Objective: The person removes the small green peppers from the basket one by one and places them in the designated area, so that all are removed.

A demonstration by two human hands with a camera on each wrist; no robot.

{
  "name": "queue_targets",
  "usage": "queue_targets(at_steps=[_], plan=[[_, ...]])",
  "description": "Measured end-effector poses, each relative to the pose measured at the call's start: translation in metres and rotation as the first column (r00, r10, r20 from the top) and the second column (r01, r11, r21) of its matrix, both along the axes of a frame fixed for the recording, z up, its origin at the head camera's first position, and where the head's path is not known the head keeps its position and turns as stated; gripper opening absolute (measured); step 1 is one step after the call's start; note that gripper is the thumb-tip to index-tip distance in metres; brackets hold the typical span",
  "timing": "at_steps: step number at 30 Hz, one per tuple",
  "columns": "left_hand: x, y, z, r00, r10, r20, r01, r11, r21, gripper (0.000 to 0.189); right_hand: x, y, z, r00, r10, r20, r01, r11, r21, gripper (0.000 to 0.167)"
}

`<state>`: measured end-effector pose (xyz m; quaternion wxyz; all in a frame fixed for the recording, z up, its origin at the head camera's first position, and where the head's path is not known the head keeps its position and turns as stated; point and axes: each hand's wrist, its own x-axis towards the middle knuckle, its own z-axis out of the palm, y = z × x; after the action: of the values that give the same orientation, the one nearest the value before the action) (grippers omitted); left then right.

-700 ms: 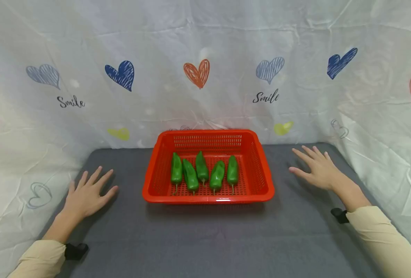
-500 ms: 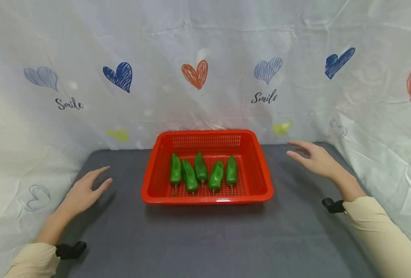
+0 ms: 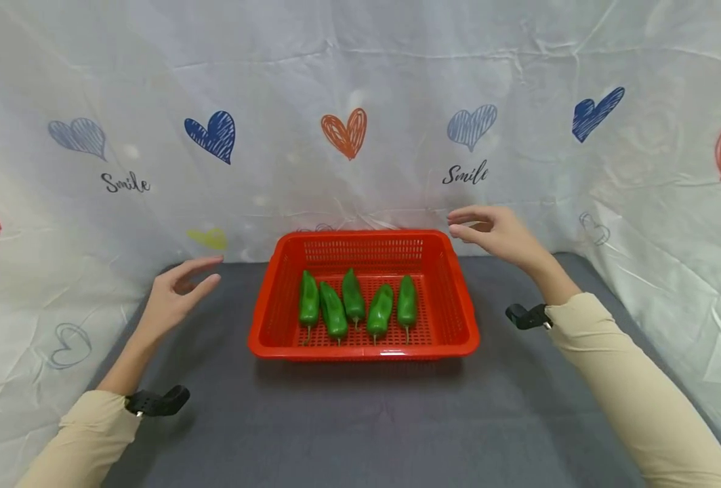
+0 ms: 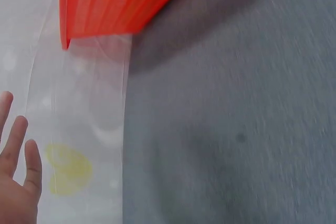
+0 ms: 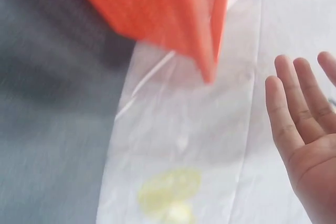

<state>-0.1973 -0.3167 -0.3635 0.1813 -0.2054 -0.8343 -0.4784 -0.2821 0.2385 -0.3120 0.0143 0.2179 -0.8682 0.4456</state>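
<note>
A red plastic basket (image 3: 360,352) with slotted walls sits in the middle of the dark table, and several green peppers (image 3: 380,310) lie in it side by side, stems toward me. My left hand (image 3: 177,295) is raised to the left of the basket, fingers loosely extended and holding nothing. Close by the basket's back right corner hovers my right hand (image 3: 497,234), its fingers also relaxed and apart from the rim. Each wrist view shows a hand with spread fingers and the basket's outer wall (image 4: 105,3) nearby; the peppers are hidden there.
A grey cloth (image 3: 360,427) covers the table. Behind and along both sides hangs a white curtain (image 3: 397,68) printed with hearts and lettering. Black straps (image 3: 158,401) sit at the wrists over beige sleeves.
Both hands have lifted and moved inward toward the basket, the right one farther. Their fingers have gone from spread flat to loosely bent. Basket and peppers have stayed in place.
</note>
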Motion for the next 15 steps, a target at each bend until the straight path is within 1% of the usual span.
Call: queue_targets(at_steps=[2,3,5,8,10,15], plan=[[-0.002,0.012,0.006,0.999,-0.037,-0.004,0.037,0.999,0.005,0.036,-0.005,-0.011,0.002,1.0,0.019,0.006,-0.019,1.0,-0.014,0.039],[-0.002,0.018,0.008,0.999,-0.046,-0.005,0.046,0.999,-0.006,0.035,-0.007,-0.016,0.002,1.0,0.029,0.01,-0.029,0.999,-0.028,0.039],[-0.006,0.025,0.008,0.998,-0.066,-0.001,0.066,0.997,-0.029,0.035,-0.011,-0.026,0.002,0.999,0.044,0.013,-0.044,0.998,-0.044,0.038],[-0.013,0.031,-0.001,0.996,-0.088,0.004,0.088,0.994,-0.069,0.038,-0.017,-0.041,0.002,0.996,0.081,0.025,-0.078,0.994,-0.081,0.036],[-0.018,0.032,-0.008,0.995,-0.101,0.01,0.101,0.991,-0.086,0.04,-0.019,-0.05,0.0,0.994,0.098,0.048,-0.093,0.991,-0.097,0.036],[-0.023,0.039,-0.019,0.99,-0.137,0.032,0.139,0.987,-0.082,0.041,-0.026,-0.07,-0.007,0.983,0.139,0.119,-0.124,0.985,-0.123,0.04]])
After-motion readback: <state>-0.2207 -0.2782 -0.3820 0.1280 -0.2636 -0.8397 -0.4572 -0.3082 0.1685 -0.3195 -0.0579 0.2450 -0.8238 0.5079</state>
